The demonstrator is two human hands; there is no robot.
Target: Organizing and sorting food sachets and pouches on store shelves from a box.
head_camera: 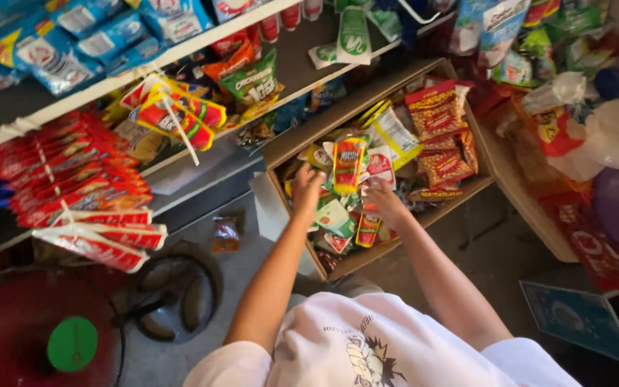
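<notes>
Both hands are down in the cardboard box (481,183) of snack packets on the floor. Leftmost, my left hand (307,188) has its fingers spread loosely over the packets, and whether it grips one I cannot tell. Just right of it stands the yellow-and-red packet (349,165), upright among the others. My right hand (383,201) rests curled on the pile beside it, grip hidden. Sorting through the packets, I judge; picking one cleanly needs a firmer pinch.

Red-and-yellow snack packet (349,163), brown cardboard box (302,136), red strip packets (73,179), white shirt (374,344)
</notes>
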